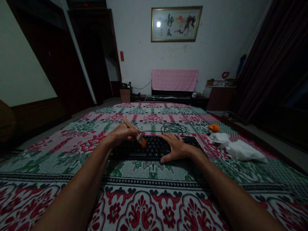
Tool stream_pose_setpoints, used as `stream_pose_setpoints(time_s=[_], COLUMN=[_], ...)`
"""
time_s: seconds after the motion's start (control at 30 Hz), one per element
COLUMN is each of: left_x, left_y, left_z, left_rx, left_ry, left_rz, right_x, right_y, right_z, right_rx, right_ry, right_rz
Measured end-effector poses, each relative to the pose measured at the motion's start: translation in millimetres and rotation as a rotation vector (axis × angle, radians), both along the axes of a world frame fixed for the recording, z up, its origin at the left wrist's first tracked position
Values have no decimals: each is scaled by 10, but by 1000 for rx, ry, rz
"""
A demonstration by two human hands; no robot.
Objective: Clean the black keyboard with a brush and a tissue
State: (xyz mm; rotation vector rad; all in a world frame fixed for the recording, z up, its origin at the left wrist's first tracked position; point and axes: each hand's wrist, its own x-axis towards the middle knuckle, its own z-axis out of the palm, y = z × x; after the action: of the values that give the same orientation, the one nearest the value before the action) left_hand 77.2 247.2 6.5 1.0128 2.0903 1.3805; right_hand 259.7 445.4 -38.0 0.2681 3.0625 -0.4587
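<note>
The person's left hand (125, 133) is closed around a flat paintbrush (140, 138), the wooden handle poking up past the knuckles and the orange bristles slanting down to the keys. I can't tell whether the tips press on them or hang just above. The black keyboard (156, 150) lies flat on a floral cloth (154, 170), right in front of the person, and the right hand (177, 147) rests over its right part, fingers spread apart and gripping nothing, thumb reaching to the near edge.

As I see it, that spread hand is what steadies the keyboard. Were it to lift or press unevenly, the keyboard could skid or twist on the loose cloth, and the weave could ruck up underneath. A hard push with the brush could do the same, or bend the bristles and leave 1 or 2 hairs caught between keys. If the keyboard were pulled nearer, the black cable (173, 128), lying in untidy loops just beyond the far edge, might drag or tangle.

Off to the right, well apart from the brush, sit a crumpled orange cloth (214, 128) and a white plastic bag (240, 150); a careless sweep of the right elbow could knock the bag. The light is dim, so dirt between the keys might easily be missed.
</note>
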Motion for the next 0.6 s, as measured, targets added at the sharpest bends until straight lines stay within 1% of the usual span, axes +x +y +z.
stream_pose_setpoints(time_s=[0.03,0.07,0.1,0.2,0.23,0.27,0.33,0.43,0.53,0.6], left_x=[-8,-36,-81,-241,-280,-302,-287,-161,-40,-33], left_y=[6,5,-3,-53,-69,-80,-83,-62,-64,-94], left_z=[-21,-35,-43,-27,-17,-7,0,-22,-65,-96], left_rx=[-38,-87,-136,-251,-260,-244,-159,-26,6,-10], left_ry=[4,27,62,160,176,182,153,63,33,44], left_rz=[-20,-8,32,216,249,246,179,48,-55,-72], right_x=[3,4,3,-37,-64,-97,-176,-293,-366,-385], right_y=[-6,-15,-28,-97,-130,-167,-248,-366,-444,-470], right_z=[6,13,23,54,65,78,105,135,121,90], right_rx=[1,3,5,7,8,8,2,-27,-44,-48], right_ry=[-3,-9,-14,-15,-13,-9,-7,-4,19,31], right_rz=[-2,-4,-3,23,33,44,62,57,35,30])
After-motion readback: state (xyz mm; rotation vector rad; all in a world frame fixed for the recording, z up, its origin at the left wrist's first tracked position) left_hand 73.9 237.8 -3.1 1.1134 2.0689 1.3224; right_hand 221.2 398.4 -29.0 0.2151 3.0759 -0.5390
